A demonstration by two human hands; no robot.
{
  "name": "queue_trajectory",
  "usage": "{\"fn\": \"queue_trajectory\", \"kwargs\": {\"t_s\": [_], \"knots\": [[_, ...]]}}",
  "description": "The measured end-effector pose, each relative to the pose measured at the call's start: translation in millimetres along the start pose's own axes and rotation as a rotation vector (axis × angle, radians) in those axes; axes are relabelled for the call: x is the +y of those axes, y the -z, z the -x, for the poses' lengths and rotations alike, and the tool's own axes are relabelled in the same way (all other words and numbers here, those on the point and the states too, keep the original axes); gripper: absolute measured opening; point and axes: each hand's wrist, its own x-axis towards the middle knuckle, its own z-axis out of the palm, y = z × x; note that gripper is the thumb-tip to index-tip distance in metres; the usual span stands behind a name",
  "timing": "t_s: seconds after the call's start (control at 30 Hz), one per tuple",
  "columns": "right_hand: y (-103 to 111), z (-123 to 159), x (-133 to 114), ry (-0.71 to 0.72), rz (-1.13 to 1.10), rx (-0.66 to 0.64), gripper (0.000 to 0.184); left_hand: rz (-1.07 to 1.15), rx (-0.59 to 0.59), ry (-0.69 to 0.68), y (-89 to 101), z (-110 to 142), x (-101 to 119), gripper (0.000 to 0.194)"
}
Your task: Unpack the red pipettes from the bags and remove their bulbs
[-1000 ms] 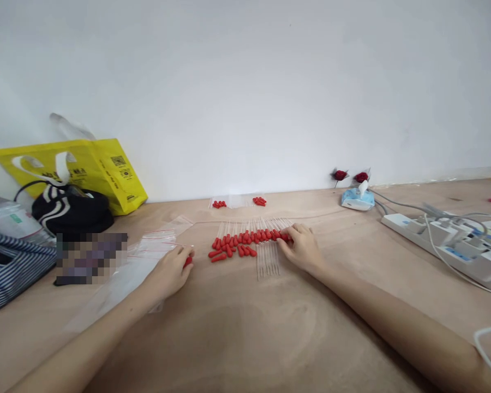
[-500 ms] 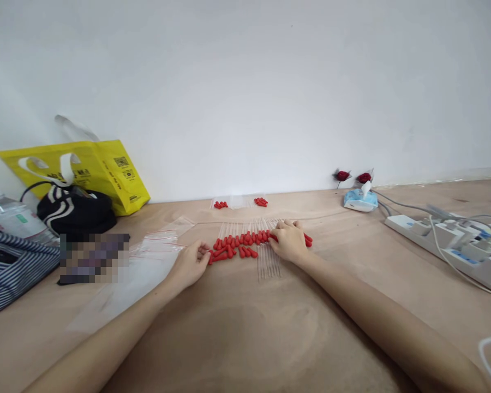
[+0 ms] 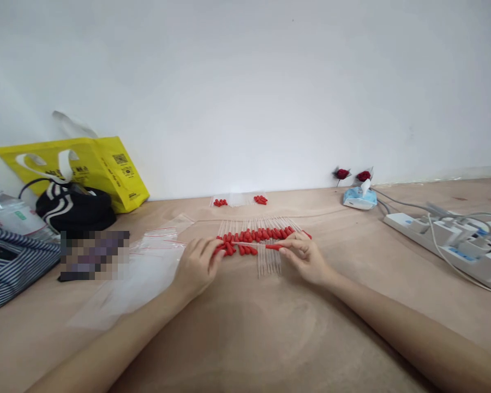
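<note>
My right hand [image 3: 309,259] pinches the red bulb end of a glass dropper [image 3: 249,244] between thumb and fingers. Its thin pale tube runs level to the left, reaching the fingertips of my left hand [image 3: 198,265], which are closed around that end. Behind it lies a row of red-bulbed droppers [image 3: 262,234], their clear tubes pointing away toward the wall. Loose red rubber bulbs [image 3: 247,250] lie in front, partly covered by my left fingers. Several bare glass tubes [image 3: 269,262] lie side by side near my right hand.
Clear plastic zip bags [image 3: 155,273] lie flat on the left. Farther back are bagged red-bulbed droppers [image 3: 261,200]. A yellow bag [image 3: 118,169] and striped pouch [image 3: 16,267] stand left. Tissues [image 3: 360,198] and a power strip [image 3: 433,240] with cables sit right.
My right hand has come off the row toward me and now holds a dropper by its red bulb. My left hand has moved right to the dropper's other end.
</note>
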Motion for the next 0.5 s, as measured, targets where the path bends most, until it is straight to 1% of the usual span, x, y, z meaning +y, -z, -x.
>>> {"fn": "queue_trajectory", "kwargs": {"t_s": [0.07,0.13,0.2,0.27,0.33,0.4,0.5], "knots": [[-2,6,-2,-0.001,-0.074,-0.051,0.020,-0.009,0.040,-0.192,-2.2,-1,18,0.027],[-4,11,-3,0.002,-0.108,-0.094,0.020,0.013,0.057,-0.307,-8.1,-2,33,0.027],[-5,13,-5,0.011,-0.104,-0.129,0.020,0.043,0.058,-0.327,-15.8,-1,41,0.019],[-4,15,-7,0.041,-0.037,-0.156,0.020,0.061,0.046,-0.303,-22.1,0,45,0.017],[-4,17,-10,0.109,0.092,-0.170,0.023,0.067,0.038,-0.284,-25.2,1,45,0.017],[-5,17,-14,0.206,0.236,-0.162,0.027,0.071,0.037,-0.290,-25.5,2,44,0.016],[-11,17,-18,0.314,0.397,-0.121,0.023,0.076,0.044,-0.316,-24.9,2,45,0.015]]}}
